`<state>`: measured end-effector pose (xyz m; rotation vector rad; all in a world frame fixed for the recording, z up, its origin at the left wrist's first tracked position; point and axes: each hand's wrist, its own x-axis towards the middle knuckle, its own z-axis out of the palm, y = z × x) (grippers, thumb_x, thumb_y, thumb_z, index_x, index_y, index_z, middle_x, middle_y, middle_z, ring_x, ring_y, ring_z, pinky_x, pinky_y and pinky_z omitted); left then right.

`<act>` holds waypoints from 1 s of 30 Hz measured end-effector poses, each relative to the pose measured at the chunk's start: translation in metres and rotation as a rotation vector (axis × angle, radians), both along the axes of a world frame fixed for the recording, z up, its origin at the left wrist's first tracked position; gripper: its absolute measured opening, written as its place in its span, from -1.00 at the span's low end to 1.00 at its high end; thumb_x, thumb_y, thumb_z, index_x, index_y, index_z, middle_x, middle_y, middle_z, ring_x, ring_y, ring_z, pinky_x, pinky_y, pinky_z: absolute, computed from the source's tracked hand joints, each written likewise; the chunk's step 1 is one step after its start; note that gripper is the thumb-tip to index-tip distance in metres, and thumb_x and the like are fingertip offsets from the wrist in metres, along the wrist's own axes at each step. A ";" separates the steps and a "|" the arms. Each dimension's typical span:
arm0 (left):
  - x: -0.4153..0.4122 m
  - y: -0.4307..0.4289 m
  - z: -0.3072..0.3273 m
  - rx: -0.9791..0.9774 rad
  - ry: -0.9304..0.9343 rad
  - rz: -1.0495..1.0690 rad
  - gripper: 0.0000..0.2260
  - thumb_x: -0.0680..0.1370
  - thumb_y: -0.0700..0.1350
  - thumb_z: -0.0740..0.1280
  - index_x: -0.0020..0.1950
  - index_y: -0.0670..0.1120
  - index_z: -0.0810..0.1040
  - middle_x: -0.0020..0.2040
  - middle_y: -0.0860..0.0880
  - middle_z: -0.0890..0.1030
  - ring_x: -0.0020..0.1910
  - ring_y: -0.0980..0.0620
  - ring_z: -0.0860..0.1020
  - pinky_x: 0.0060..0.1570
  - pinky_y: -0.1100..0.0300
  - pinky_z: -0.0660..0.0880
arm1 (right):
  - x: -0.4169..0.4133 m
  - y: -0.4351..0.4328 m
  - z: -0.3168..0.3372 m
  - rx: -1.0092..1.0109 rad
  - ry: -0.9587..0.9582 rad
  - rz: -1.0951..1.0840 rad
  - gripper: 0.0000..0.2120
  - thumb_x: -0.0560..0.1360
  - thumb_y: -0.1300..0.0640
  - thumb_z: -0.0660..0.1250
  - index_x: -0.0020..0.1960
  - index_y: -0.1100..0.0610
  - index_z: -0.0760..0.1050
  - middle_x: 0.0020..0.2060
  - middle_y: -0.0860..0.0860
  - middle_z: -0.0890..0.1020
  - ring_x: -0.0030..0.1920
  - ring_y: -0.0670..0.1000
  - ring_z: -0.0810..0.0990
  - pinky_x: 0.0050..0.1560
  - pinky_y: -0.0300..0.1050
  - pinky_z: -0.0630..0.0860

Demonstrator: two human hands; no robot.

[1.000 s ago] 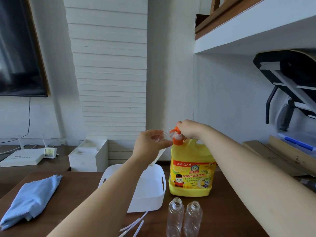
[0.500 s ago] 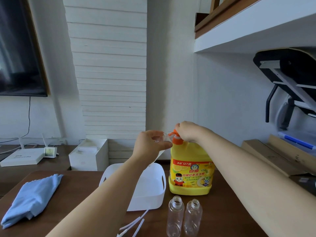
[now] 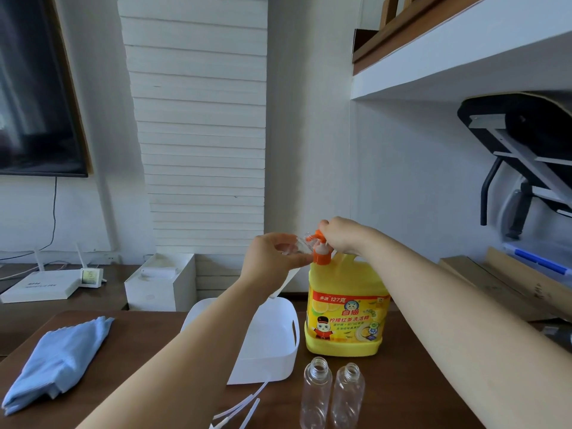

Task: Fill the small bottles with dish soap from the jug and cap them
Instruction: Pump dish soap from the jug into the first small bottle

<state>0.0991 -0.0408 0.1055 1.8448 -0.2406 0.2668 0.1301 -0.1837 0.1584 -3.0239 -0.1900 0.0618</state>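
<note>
Head view. Thumb and fingers of the left hand [image 3: 272, 260] curl round a small clear bottle [image 3: 298, 246], which is tilted almost on its side with its mouth to the right. The mouth sits right at the orange nozzle of the pump [image 3: 320, 250]; contact or a hair's gap, cannot tell. Fingers of the right hand [image 3: 342, 233] are curled down over the pump's top, gripping it from above, palm hiding the head. Both hands are up at jug-top height and nearly meet.

The pump sits on the neck of the yellow jug [image 3: 346, 311], which stands upright on the dark wooden table [image 3: 418, 382], label toward the camera.

Just in front of the jug stand two uncapped bottles [image 3: 315, 394], upright, side by side, clear and empty-looking. A white basket [image 3: 272, 351] is just left of the jug, partly under the left forearm. Thin white tubes [image 3: 244, 405] lie on the table between basket and near edge, left of the standing bottles. A folded blue cloth [image 3: 58, 363] is at the far left of the table. On a low surface behind sit a white box [image 3: 161, 283] and a router [image 3: 40, 286].
</note>
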 end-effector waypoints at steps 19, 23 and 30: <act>0.000 -0.002 0.000 -0.013 -0.001 0.001 -0.60 0.34 -0.10 0.55 0.14 -0.12 0.60 -0.05 0.04 0.56 0.00 0.08 0.51 -0.04 0.23 0.37 | -0.004 -0.001 0.004 0.080 0.020 -0.007 -0.92 0.63 0.19 0.07 0.09 0.16 0.29 -0.03 0.15 0.36 -0.02 0.10 0.33 -0.01 -0.11 0.29; 0.001 -0.001 0.000 -0.006 0.002 0.008 -0.58 0.35 -0.10 0.55 0.17 -0.15 0.59 -0.02 0.02 0.56 0.03 0.06 0.52 -0.01 0.22 0.36 | 0.000 -0.001 0.001 0.030 0.003 -0.004 -0.80 0.63 0.14 0.09 0.19 0.22 0.32 0.04 0.17 0.43 0.00 0.08 0.38 0.02 -0.10 0.34; 0.002 -0.001 -0.003 -0.004 0.007 0.014 -0.57 0.35 -0.08 0.54 0.17 -0.13 0.59 -0.02 0.04 0.55 0.01 0.07 0.51 -0.01 0.19 0.36 | 0.007 -0.002 -0.007 -0.125 -0.028 0.006 -0.61 0.59 0.04 0.20 0.33 0.22 0.27 0.14 0.16 0.46 0.00 0.04 0.41 0.00 -0.11 0.40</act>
